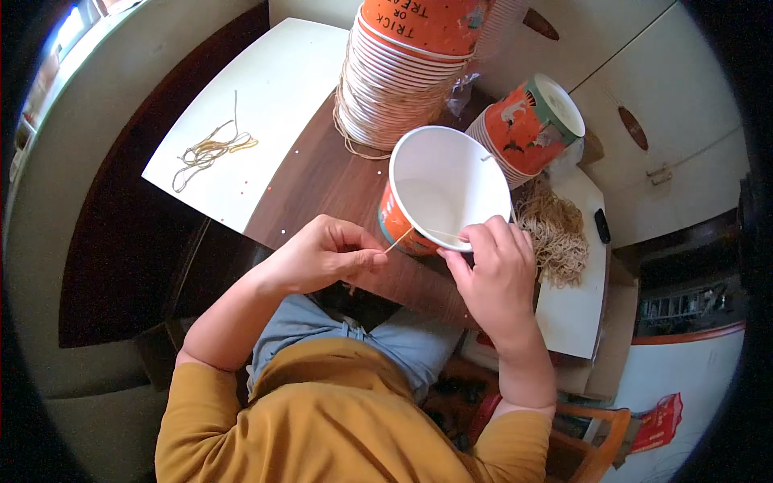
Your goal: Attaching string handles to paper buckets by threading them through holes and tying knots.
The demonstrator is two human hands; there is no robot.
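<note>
An orange paper bucket, white inside, sits at the worktop centre. The right hand, at its five o'clock, pinches the rim; the left hand, at eight o'clock, grips closed on a tan string. Stacked buckets stand at twelve o'clock.

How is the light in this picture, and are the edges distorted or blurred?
Head view: daylight enters from a window at upper left, glaring there; the white cup interior is bright but not washed out; both hands are sharp; fisheye bends the table edges, and the rim falls dark.
</note>
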